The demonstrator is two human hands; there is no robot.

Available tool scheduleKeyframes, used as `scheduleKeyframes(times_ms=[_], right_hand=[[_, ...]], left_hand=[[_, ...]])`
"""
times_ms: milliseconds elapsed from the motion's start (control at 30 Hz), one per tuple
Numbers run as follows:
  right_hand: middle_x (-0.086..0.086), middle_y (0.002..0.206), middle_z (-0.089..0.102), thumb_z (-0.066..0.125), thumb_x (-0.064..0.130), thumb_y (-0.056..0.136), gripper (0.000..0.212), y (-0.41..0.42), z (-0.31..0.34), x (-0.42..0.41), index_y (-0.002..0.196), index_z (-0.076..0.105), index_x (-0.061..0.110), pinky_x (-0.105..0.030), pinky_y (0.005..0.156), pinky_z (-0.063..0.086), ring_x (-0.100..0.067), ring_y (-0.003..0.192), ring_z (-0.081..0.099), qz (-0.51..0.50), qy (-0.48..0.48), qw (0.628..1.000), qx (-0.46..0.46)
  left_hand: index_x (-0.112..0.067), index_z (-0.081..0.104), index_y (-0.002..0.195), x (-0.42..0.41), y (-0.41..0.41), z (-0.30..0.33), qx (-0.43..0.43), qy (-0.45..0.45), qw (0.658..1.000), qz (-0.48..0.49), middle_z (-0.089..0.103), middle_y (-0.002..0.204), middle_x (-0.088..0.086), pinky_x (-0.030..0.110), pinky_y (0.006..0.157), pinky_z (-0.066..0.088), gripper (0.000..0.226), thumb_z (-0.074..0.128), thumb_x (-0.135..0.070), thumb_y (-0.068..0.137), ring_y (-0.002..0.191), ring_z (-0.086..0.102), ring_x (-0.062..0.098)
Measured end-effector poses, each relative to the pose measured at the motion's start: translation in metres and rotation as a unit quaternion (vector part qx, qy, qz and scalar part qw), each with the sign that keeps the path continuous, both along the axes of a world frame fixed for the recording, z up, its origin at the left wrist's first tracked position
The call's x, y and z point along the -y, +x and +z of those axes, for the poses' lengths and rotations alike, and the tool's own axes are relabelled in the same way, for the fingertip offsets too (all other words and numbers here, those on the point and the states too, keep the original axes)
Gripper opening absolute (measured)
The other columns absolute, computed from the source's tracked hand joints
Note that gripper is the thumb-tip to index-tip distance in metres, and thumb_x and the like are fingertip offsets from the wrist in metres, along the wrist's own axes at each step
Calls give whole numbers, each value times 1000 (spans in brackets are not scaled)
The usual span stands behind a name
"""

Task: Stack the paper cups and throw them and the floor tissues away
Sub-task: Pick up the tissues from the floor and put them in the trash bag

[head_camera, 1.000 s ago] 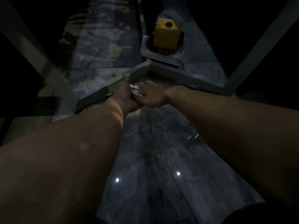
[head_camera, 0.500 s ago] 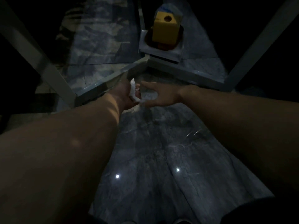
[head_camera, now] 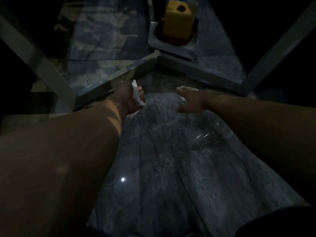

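Observation:
The scene is dim. My left hand (head_camera: 127, 98) reaches down to the dark marble floor and is shut on a crumpled white tissue (head_camera: 137, 95), which sticks out between its fingers. My right hand (head_camera: 191, 100) hovers low over the floor to the right, fingers spread, over a second bit of white tissue (head_camera: 183, 98) that shows at its fingers and near its thumb. Whether it grips that piece is unclear. No paper cups are in view.
A grey metal frame meets in a corner (head_camera: 156, 56) just beyond my hands, with slanted legs (head_camera: 42, 65) left and right. Behind it a yellow block (head_camera: 177, 23) with a round hole sits on a square base. Open marble floor (head_camera: 162, 159) lies between my forearms.
My hands were together over the tissue; they have separated. The left keeps the tissue, and the right has swung out to the right over another white piece.

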State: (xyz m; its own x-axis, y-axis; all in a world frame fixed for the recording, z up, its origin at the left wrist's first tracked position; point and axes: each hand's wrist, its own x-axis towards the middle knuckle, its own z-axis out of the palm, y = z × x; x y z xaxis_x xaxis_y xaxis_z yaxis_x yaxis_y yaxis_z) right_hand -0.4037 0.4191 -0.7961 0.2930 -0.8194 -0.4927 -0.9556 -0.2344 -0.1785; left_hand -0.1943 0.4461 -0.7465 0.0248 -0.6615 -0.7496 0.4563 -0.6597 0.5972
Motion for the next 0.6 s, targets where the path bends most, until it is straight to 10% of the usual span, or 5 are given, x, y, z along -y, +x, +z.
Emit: scheduleKeyframes(times_ms=[233, 333, 600], right_hand=[[-12, 159, 16, 60, 43, 87, 80, -2, -31, 10, 151, 17, 22, -37, 114, 24, -32, 143, 23, -35, 3, 999, -10], [-13, 161, 4, 59, 39, 88, 83, -3, -47, 14, 152, 9, 26, -38, 115, 22, -34, 145, 16, -42, 34, 998, -8], [-15, 160, -17, 51, 39, 93, 77, -5, -70, 17, 152, 4, 29, -42, 119, 13, -38, 148, -1, -34, 92, 993, -60]], left_hand=[[-15, 37, 66, 8, -3, -22, -14, 16, 1000, 20, 37, 67, 0, 18, 50, 54, 43, 34, -28, 107, 57, 43, 12], [-16, 35, 65, 14, -3, -33, -3, 36, 999, 20, 34, 68, -1, 20, 73, 55, 44, 33, -28, 107, 55, 38, 11], [-18, 40, 71, 17, 5, -53, 21, 60, 998, 0, 39, 70, -2, 21, 51, 38, 38, 31, -33, 105, 56, 39, 13]])
